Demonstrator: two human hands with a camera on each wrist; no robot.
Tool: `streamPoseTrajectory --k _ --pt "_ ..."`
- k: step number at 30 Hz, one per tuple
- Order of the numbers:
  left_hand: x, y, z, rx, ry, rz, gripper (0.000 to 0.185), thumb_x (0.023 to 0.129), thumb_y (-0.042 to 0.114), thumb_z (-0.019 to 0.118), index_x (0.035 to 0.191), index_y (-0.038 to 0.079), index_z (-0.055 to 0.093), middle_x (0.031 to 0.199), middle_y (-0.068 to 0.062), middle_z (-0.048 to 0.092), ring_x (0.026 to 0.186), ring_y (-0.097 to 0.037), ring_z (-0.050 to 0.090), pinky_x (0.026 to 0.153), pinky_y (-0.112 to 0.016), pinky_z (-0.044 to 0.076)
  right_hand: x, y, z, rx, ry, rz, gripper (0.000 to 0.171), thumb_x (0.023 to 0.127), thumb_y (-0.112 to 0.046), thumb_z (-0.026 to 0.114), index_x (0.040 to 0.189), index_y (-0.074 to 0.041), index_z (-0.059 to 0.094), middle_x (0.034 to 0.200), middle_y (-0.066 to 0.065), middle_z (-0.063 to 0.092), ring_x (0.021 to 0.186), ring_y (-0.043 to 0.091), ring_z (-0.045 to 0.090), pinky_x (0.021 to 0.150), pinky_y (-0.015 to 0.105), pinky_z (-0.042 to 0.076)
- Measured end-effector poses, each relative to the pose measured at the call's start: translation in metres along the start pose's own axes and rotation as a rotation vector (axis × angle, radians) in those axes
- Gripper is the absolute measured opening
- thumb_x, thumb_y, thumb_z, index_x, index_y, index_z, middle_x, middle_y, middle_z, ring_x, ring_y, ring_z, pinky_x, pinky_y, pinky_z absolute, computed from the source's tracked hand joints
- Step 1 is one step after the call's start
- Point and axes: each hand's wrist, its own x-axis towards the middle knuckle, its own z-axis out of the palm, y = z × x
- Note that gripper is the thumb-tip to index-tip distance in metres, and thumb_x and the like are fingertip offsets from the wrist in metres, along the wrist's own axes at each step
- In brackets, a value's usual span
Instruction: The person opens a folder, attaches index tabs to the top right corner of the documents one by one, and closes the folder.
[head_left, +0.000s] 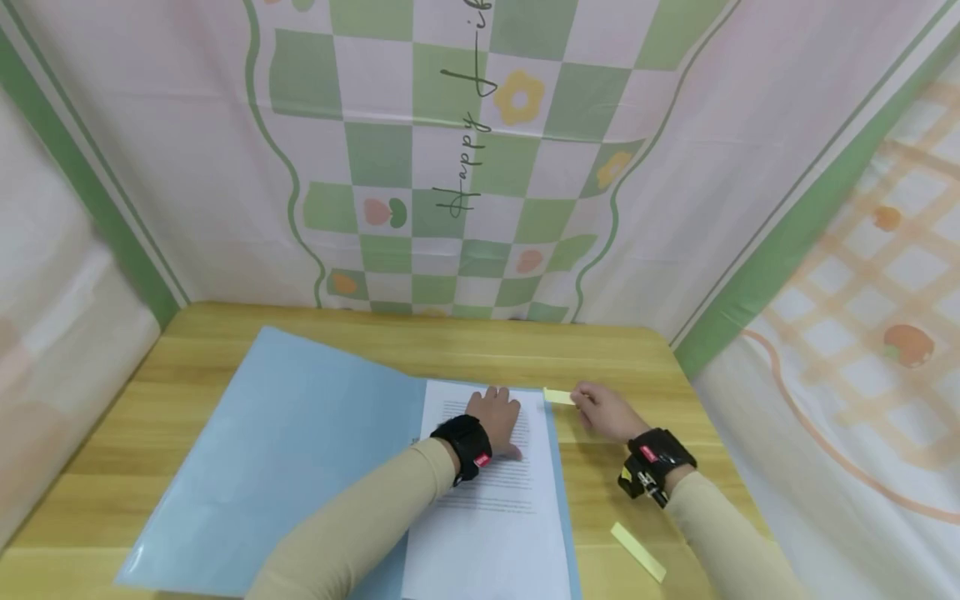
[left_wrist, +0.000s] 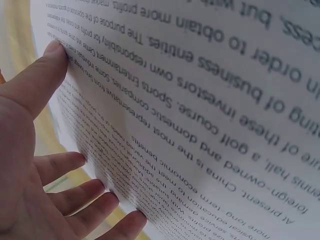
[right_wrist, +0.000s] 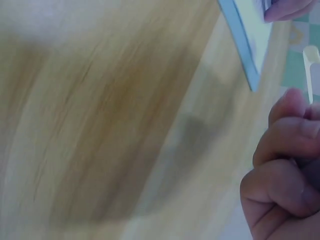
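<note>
A blue folder (head_left: 300,442) lies opened flat, with printed white sheets (head_left: 487,550) on its right side. My left hand (head_left: 495,421) rests spread on the upper part of the top page; in the left wrist view its thumb and fingertips (left_wrist: 90,192) touch the printed text. Beyond the page's top right corner, my right hand (head_left: 606,410) pinches one end of a pale yellow paper strip (head_left: 558,397). The strip's other end meets the folder's corner in the head view. In the right wrist view the strip (right_wrist: 307,65) looks curved above the curled fingers (right_wrist: 280,182).
A second yellow strip (head_left: 637,552) lies on the wooden table (head_left: 600,346), right of the folder and near the right forearm. Behind the table hangs a green checked cloth (head_left: 442,167), with more cloth at both sides. Each wrist wears a black strap (head_left: 660,458).
</note>
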Motion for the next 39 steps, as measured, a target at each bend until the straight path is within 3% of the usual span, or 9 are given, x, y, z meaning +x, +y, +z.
streamPoseTrajectory --k 3,8,11,20,26,30,34,39 --pt "-0.001 -0.001 -0.002 -0.008 -0.008 -0.005 0.08 0.068 0.077 0.078 0.123 0.02 0.066 0.119 -0.004 0.059 0.112 -0.022 0.055 0.085 -0.039 0.05 0.009 0.007 0.007 0.066 -0.029 0.011 0.039 0.111 -0.032 0.044 0.088 -0.003 0.057 0.069 0.009 0.058 0.057 0.019 0.049 0.053 0.032 0.043" --pt "0.005 0.001 0.008 0.001 -0.006 -0.007 0.082 0.066 0.078 0.077 0.123 0.02 0.066 0.12 -0.004 0.058 0.112 -0.023 0.055 0.083 -0.04 0.051 0.016 0.016 0.02 0.278 -0.095 0.099 0.037 0.11 -0.032 0.044 0.095 -0.001 0.056 0.078 0.015 0.06 0.056 0.02 0.049 0.049 0.029 0.045" --pt "0.009 0.004 0.012 0.014 -0.008 -0.003 0.083 0.066 0.079 0.077 0.122 0.019 0.067 0.118 -0.004 0.058 0.109 -0.023 0.055 0.079 -0.038 0.053 0.017 0.018 0.022 0.326 -0.112 0.11 0.034 0.111 -0.027 0.044 0.096 0.001 0.056 0.079 0.015 0.06 0.056 0.02 0.049 0.049 0.029 0.045" --pt "0.013 0.006 0.009 0.012 -0.035 -0.02 0.086 0.064 0.077 0.08 0.125 0.019 0.064 0.125 -0.006 0.057 0.115 -0.025 0.054 0.08 -0.04 0.055 0.02 0.013 0.023 0.322 -0.127 0.129 0.03 0.111 -0.022 0.044 0.095 0.0 0.057 0.077 0.015 0.057 0.052 0.016 0.045 0.047 0.027 0.042" --pt "0.013 0.008 0.005 0.014 -0.063 -0.034 0.112 0.062 0.077 0.081 0.151 0.018 0.046 0.139 -0.009 0.054 0.123 -0.028 0.053 0.081 -0.042 0.057 0.02 0.01 0.023 0.289 -0.146 0.134 0.03 0.111 -0.021 0.044 0.094 0.0 0.058 0.076 0.015 0.057 0.052 0.015 0.044 0.047 0.026 0.041" --pt "0.016 0.008 0.007 0.005 -0.08 -0.026 0.121 0.064 0.076 0.08 0.162 0.03 0.027 0.14 -0.008 0.052 0.123 -0.026 0.052 0.078 -0.038 0.055 0.022 0.01 0.022 0.24 -0.154 0.125 0.031 0.111 -0.022 0.043 0.094 -0.001 0.058 0.076 0.014 0.057 0.052 0.015 0.045 0.047 0.028 0.041" --pt "0.019 0.007 0.009 0.012 -0.094 -0.015 0.116 0.066 0.076 0.078 0.161 0.041 0.023 0.135 -0.007 0.052 0.118 -0.023 0.05 0.071 -0.035 0.052 0.025 0.011 0.022 0.216 -0.151 0.141 0.03 0.111 -0.022 0.043 0.094 -0.003 0.059 0.075 0.012 0.058 0.052 0.016 0.046 0.048 0.028 0.042" --pt "0.019 0.008 0.007 0.022 -0.106 -0.013 0.114 0.066 0.076 0.079 0.161 0.041 0.026 0.135 -0.008 0.051 0.118 -0.024 0.049 0.068 -0.035 0.052 0.025 0.011 0.023 0.193 -0.157 0.164 0.03 0.11 -0.023 0.043 0.094 -0.004 0.059 0.075 0.011 0.058 0.051 0.016 0.046 0.048 0.029 0.042"
